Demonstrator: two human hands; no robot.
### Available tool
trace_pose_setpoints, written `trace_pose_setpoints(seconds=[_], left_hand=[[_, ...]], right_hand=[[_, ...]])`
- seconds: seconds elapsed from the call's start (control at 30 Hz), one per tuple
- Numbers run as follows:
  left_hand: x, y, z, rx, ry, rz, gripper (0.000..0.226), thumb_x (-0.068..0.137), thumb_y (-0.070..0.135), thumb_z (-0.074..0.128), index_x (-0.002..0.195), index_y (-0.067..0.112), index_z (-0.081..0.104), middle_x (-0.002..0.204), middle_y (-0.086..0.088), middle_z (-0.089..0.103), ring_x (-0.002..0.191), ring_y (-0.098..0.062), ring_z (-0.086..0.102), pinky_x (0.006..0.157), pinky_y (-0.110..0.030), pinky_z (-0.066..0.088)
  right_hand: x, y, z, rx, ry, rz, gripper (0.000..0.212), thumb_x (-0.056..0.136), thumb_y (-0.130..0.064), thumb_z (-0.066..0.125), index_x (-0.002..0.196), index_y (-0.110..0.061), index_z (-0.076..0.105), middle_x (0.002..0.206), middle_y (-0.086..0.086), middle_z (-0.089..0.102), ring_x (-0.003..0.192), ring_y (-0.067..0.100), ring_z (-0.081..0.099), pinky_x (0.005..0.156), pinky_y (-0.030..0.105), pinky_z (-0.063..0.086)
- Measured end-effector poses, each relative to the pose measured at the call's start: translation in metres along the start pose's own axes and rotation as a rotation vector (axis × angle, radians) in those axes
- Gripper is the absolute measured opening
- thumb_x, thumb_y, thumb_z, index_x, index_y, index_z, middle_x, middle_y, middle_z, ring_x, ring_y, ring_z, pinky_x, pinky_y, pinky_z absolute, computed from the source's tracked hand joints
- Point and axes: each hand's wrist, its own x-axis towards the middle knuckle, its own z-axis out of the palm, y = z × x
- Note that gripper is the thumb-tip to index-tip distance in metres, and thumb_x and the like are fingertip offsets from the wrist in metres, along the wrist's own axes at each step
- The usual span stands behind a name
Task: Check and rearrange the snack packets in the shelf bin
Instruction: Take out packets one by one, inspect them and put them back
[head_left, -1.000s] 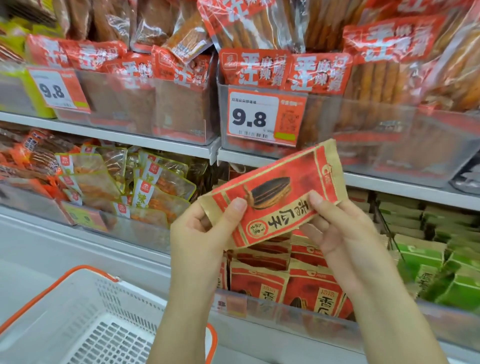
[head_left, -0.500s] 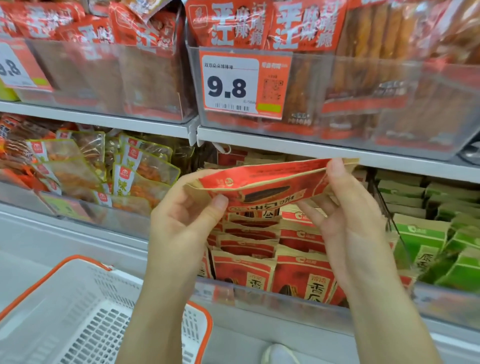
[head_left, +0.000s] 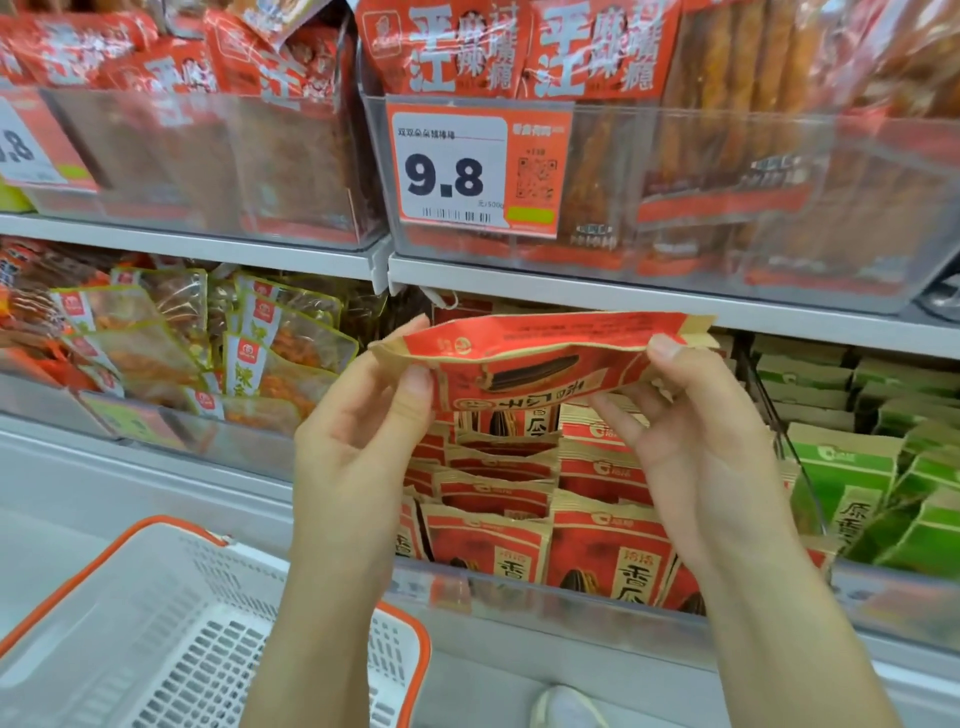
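1. Judged from the task, the step in hand is checking one red packet (head_left: 530, 364) before it goes back; it hangs above the bin (head_left: 597, 603) of matching packets, below the upper shelf (head_left: 649, 301).
2. To do it well, keep both ends pinched so the packet stays level, read the face, then slot it upright into the front row, label outward.
3. The left hand (head_left: 363, 431) pinches the packet's left end, thumb on the front.
4. The right hand (head_left: 691, 431) grips the right end, thumb on top, fingers curled beneath.
5. Both forearms rise from below, above a white basket (head_left: 156, 623).
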Motion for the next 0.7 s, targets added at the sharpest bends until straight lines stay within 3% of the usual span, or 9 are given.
trace_pose_setpoints(seconds=[0.1, 0.23, 0.33, 0.53, 0.7], left_hand=[[-0.001, 0.005, 0.0061, -0.111, 0.011, -0.03, 0.028, 0.092, 0.033, 0.05, 0.095, 0.032, 0.078, 0.103, 0.006, 0.075, 0.106, -0.007, 0.068, 0.091, -0.024, 0.053], [-0.0004, 0.0065, 0.0088, -0.171, 0.035, -0.095, 0.034, 0.089, 0.042, 0.046, 0.093, 0.036, 0.079, 0.106, 0.008, 0.075, 0.11, -0.006, 0.066, 0.098, -0.034, 0.05], [0.0015, 0.0054, 0.0067, -0.199, 0.059, -0.122, 0.03, 0.087, 0.041, 0.05, 0.092, 0.034, 0.08, 0.103, 0.005, 0.076, 0.105, -0.007, 0.068, 0.094, -0.033, 0.053], [0.0012, 0.0078, 0.0056, -0.24, 0.046, -0.047, 0.027, 0.089, 0.029, 0.052, 0.106, 0.025, 0.073, 0.104, 0.005, 0.076, 0.101, -0.008, 0.07, 0.089, -0.027, 0.055], [0.0014, 0.0088, 0.0022, -0.221, 0.003, -0.009, 0.029, 0.091, 0.027, 0.06, 0.118, 0.018, 0.066, 0.109, 0.006, 0.075, 0.108, -0.007, 0.067, 0.095, -0.028, 0.052]], right_hand=[[0.0003, -0.0011, 0.0013, 0.055, 0.0, -0.015, 0.02, 0.076, -0.026, 0.056, 0.059, -0.03, 0.065, 0.07, -0.014, 0.062, 0.081, 0.007, 0.061, 0.085, 0.03, 0.054], [0.001, 0.0004, 0.0032, 0.061, -0.015, -0.026, 0.019, 0.076, -0.024, 0.055, 0.062, -0.029, 0.066, 0.073, -0.013, 0.064, 0.077, 0.004, 0.063, 0.087, 0.03, 0.056], [0.0009, 0.0021, 0.0052, 0.027, -0.016, -0.032, 0.019, 0.076, -0.024, 0.055, 0.061, -0.029, 0.065, 0.071, -0.014, 0.063, 0.077, 0.005, 0.062, 0.086, 0.029, 0.056], [0.0018, 0.0007, 0.0074, 0.059, 0.0, -0.029, 0.019, 0.076, -0.025, 0.053, 0.064, -0.03, 0.068, 0.07, -0.015, 0.064, 0.076, 0.006, 0.061, 0.079, 0.027, 0.056], [0.0012, -0.0001, 0.0092, 0.102, 0.024, -0.024, 0.011, 0.075, -0.024, 0.051, 0.074, -0.027, 0.062, 0.066, -0.014, 0.063, 0.075, 0.006, 0.062, 0.079, 0.027, 0.057]])
